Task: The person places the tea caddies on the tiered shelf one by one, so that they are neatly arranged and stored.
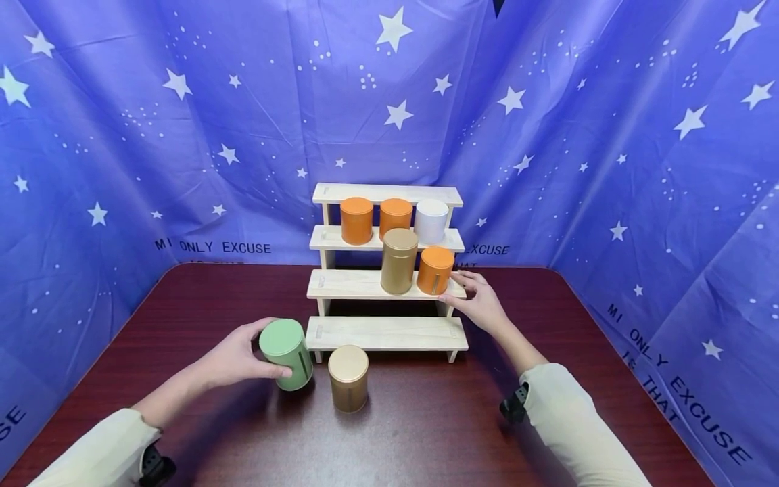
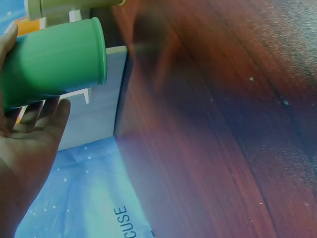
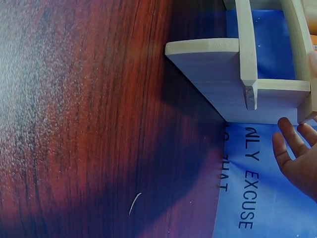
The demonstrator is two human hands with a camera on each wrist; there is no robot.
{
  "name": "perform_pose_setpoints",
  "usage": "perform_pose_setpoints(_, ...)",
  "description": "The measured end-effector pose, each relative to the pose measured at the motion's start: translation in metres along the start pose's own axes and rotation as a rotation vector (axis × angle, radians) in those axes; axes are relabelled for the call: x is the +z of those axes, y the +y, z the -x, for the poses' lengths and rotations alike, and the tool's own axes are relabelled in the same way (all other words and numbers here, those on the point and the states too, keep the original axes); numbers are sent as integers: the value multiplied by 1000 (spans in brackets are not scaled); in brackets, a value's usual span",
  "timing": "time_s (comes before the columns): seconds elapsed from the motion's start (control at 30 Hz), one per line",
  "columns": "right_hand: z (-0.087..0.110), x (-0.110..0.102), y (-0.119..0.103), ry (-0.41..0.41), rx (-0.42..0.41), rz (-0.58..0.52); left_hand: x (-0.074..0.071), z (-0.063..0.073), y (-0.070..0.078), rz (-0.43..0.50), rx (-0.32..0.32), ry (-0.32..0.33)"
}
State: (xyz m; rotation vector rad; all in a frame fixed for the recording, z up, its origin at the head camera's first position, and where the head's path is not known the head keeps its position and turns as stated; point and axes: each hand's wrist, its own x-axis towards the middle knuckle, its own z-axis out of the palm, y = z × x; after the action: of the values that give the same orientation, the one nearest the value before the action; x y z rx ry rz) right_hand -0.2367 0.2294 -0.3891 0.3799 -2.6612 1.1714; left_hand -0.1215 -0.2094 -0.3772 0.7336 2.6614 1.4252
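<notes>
My left hand [image 1: 240, 353] grips a green lidded canister [image 1: 283, 341] at the left front of the wooden step rack, thumb across its front. The canister leans slightly, and the left wrist view shows its green side [image 2: 54, 62] and bottom rim. On the rack's second step from the bottom, my right hand [image 1: 482, 306] is beside a small orange canister [image 1: 435, 274], thumb low at its front right and fingertips at its right side. Extended, spread fingers [image 3: 293, 140] show in the right wrist view. Left of that orange canister stands a taller gold canister [image 1: 398, 264].
A gold canister [image 1: 349, 382] stands on the dark red table [image 1: 420, 433] before the rack's lowest step [image 1: 389, 333]. Two orange canisters, one at the left [image 1: 356, 222], and a white canister [image 1: 431, 223] share the third step. Behind hangs a blue starry curtain [image 1: 274, 122].
</notes>
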Motion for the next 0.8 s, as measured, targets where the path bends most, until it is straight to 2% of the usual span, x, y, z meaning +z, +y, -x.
perform_pose_setpoints(0.27,0,0,0,2,2,-9,-8,-4,3,-24,21,60)
perform_pose_setpoints(0.8,1,1,0,10,0,-16,-17,-20,20,14,30,149)
